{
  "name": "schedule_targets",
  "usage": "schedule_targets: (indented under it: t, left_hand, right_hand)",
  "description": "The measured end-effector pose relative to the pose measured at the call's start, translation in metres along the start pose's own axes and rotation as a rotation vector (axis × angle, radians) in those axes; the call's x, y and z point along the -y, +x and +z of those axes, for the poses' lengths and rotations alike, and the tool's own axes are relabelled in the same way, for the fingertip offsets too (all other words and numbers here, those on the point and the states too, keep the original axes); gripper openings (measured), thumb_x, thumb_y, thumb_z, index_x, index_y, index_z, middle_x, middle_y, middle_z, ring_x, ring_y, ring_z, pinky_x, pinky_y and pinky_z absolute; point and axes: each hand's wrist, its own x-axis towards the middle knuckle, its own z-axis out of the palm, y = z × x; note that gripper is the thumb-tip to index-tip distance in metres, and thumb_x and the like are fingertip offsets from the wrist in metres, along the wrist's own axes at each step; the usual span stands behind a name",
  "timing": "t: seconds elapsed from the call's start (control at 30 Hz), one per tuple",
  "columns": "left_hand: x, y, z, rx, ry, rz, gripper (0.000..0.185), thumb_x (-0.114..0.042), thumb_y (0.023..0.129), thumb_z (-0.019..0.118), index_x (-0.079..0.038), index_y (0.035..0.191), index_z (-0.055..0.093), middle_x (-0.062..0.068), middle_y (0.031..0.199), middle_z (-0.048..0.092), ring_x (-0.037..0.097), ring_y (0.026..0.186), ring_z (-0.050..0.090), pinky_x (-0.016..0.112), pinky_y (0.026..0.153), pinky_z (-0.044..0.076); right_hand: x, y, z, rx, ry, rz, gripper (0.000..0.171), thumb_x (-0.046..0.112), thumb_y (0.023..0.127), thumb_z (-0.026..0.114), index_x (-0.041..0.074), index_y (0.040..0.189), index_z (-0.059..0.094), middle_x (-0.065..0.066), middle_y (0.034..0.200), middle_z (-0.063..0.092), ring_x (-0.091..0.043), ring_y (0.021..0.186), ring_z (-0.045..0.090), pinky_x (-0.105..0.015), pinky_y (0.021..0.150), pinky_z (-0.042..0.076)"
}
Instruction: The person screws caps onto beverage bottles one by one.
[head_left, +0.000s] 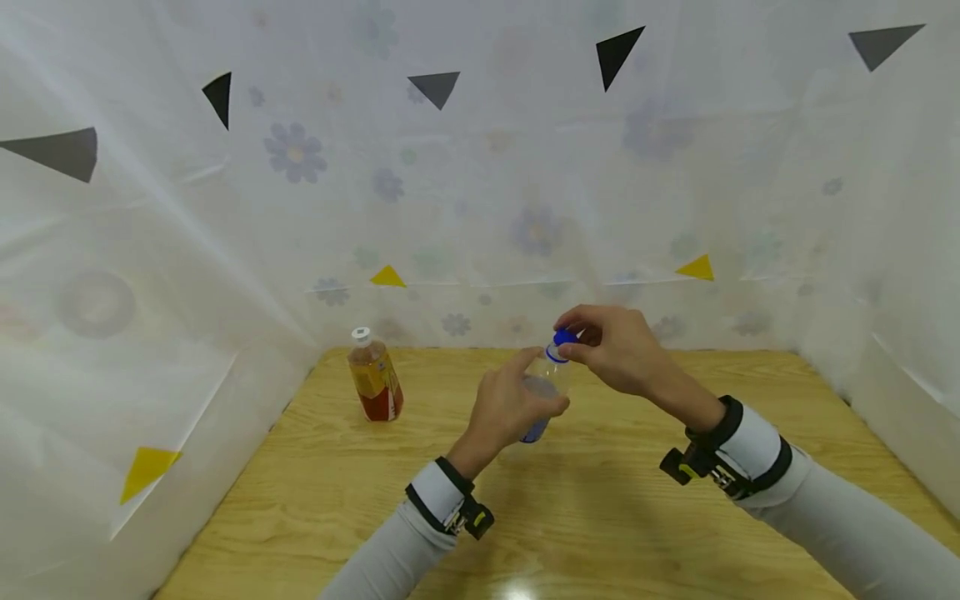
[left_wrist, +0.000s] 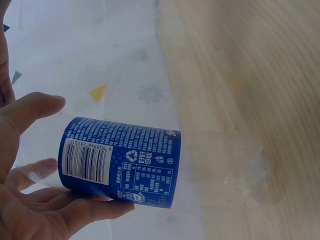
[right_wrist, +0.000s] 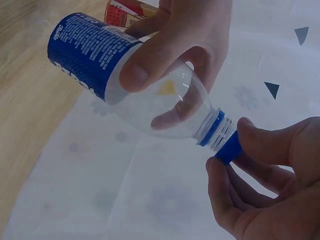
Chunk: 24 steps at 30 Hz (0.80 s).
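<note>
left hand [head_left: 512, 406] wraps around the body of a clear plastic water bottle [head_left: 545, 392], fingers and thumb curled on it; bottle held above the wooden counter [head_left: 600, 517], not touching it, tilted with neck up and toward the right hand. left wrist view: the bottle's blue label [left_wrist: 120, 161] with barcode lies across the fingers [left_wrist: 75, 212], thumb on the upper side, clear base end pointing out over the counter. bottle looks empty, or close to it; cannot tell for certain. right hand [head_left: 617, 346] pinches the blue cap [head_left: 561, 337] at the bottle mouth between thumb and fingertips. right wrist view: the cap [right_wrist: 229, 148] sits at the end of the neck with the thread ridges showing between it and the blue collar ring [right_wrist: 211, 129], so the cap is partly raised off the neck; whether it is fully free cannot be told. both wrists carry black-and-white bands with small cameras, grey sleeves behind. second bottle [head_left: 374, 375], amber drink, white cap, orange-red label, stands upright on the counter well apart to the left, near the back left corner. white sheeting with faint flower print and black, grey and yellow triangles [head_left: 387, 277] encloses the counter on three sides.
</note>
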Motion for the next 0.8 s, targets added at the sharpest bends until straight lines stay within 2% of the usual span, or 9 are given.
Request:
schedule_targets:
  t: [0.27,0.53,0.8]
  left_hand:
    - [0.0011,0.0,0.0,0.006,0.026,-0.006,0.074,-0.044,0.081,0.081,-0.027,0.147,0.053,0.015,0.111,0.071,0.028,0.087,0.066,0.03,0.059,0.05]
    - [-0.0002,-0.0002,0.0001,0.014,0.023,0.0,0.073,-0.045,0.082,0.081,-0.029,0.147,0.053,0.014,0.108,0.071,0.026,0.085,0.066,0.03,0.06,0.049]
    - [-0.0006,0.0003,0.0006,0.018,0.024,0.004,0.074,-0.042,0.082,0.081,-0.027,0.148,0.052,0.015,0.109,0.071,0.025,0.084,0.066,0.03,0.061,0.05]
  right_hand:
    - [-0.001,0.0011,0.0079,0.02,0.003,-0.03,0.024,0.003,0.092,0.07,0.007,0.116,0.073,-0.012,0.105,0.074,-0.029,0.093,0.073,-0.047,0.081,0.058]
    - [0.0009,-0.0018,0.0056,0.064,0.03,-0.041,0.033,-0.01,0.091,0.06,0.006,0.117,0.072,-0.015,0.115,0.072,-0.039,0.108,0.07,-0.05,0.086,0.058]
    - [-0.0008,-0.0025,0.0071,0.06,0.037,-0.053,0.039,-0.017,0.087,0.053,0.006,0.113,0.072,-0.014,0.115,0.071,-0.039,0.117,0.066,-0.055,0.096,0.053]
